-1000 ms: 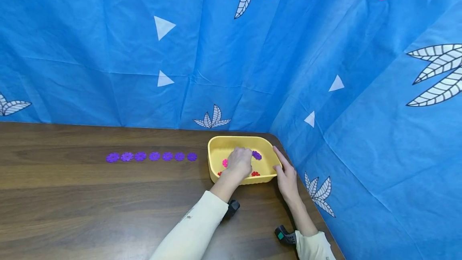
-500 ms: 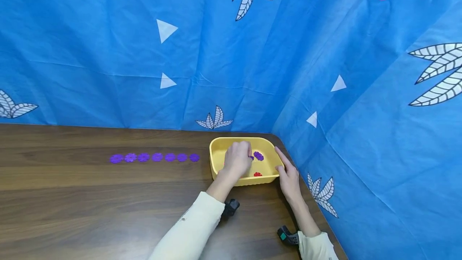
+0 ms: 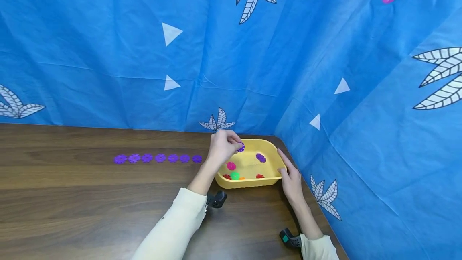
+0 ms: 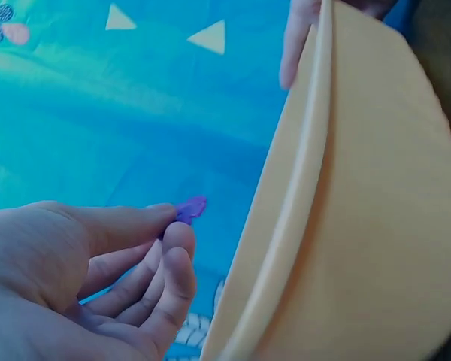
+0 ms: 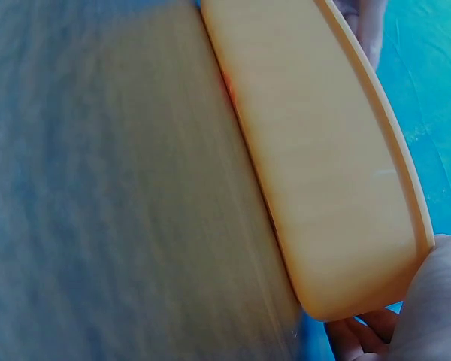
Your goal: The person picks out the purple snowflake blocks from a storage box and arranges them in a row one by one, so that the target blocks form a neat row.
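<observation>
Between thumb and fingertips my left hand [image 3: 221, 146] pinches a purple snowflake disc [image 3: 241, 147], over the left back part of a yellow plastic tub [image 3: 252, 183]. The left wrist view shows the held disc [image 4: 192, 208] from its edge, beside the tub's rim. My right hand [image 3: 291, 179] grips the tub's right end, thumb near the front corner and a finger along the rim; fingers curl behind that end in the right wrist view. Inside lie a purple disc [image 3: 261, 158], a pink disc [image 3: 231, 166], a green disc [image 3: 235, 175], red ones and a bit of orange.
Left of the tub, several purple discs [image 3: 160, 158] lie in a straight row on the brown wooden table [image 3: 90, 208]. A blue printed curtain [image 3: 126, 43] hangs along the table's back and right edges. Each wrist wears a black camera strap.
My left hand has risen from the tub's middle toward its back left, bringing a purple disc up in its fingertips. Discs it covered now show. My right hand keeps its place on the tub.
</observation>
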Motion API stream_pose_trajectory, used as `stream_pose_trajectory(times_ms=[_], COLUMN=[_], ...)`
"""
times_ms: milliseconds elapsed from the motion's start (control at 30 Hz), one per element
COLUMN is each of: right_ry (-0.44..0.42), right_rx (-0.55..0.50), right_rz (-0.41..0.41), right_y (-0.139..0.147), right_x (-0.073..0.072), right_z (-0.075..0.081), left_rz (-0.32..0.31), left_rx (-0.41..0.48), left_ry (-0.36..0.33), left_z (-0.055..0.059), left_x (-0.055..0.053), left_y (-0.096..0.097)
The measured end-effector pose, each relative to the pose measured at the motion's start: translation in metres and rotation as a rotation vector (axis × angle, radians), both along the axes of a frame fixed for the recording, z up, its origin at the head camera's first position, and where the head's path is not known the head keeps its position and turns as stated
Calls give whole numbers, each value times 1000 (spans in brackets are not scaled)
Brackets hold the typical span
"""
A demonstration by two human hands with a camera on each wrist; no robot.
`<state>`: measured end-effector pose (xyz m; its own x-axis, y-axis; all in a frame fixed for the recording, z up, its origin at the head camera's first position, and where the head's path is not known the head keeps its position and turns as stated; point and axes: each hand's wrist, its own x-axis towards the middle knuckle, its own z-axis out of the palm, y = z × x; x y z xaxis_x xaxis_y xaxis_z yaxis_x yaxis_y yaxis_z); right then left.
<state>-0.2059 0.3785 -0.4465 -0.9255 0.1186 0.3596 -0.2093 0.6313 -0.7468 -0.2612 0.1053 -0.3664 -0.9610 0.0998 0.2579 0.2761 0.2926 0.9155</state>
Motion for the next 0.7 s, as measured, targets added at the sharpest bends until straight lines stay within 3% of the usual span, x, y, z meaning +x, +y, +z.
stream_pose_trajectory(times_ms=[400,700], right_ry=[14,14], right_rx=[20,10], right_rz=[-29,-20], right_y=[0,0], right_x=[-2,-2], right_z=[-4,-3], left_rz=[-55,-54], left_rx=[41,-20], left_ry=[-93,-115], left_z=[-6,-10], left_x=[-14,-17], left_y=[-81,-147])
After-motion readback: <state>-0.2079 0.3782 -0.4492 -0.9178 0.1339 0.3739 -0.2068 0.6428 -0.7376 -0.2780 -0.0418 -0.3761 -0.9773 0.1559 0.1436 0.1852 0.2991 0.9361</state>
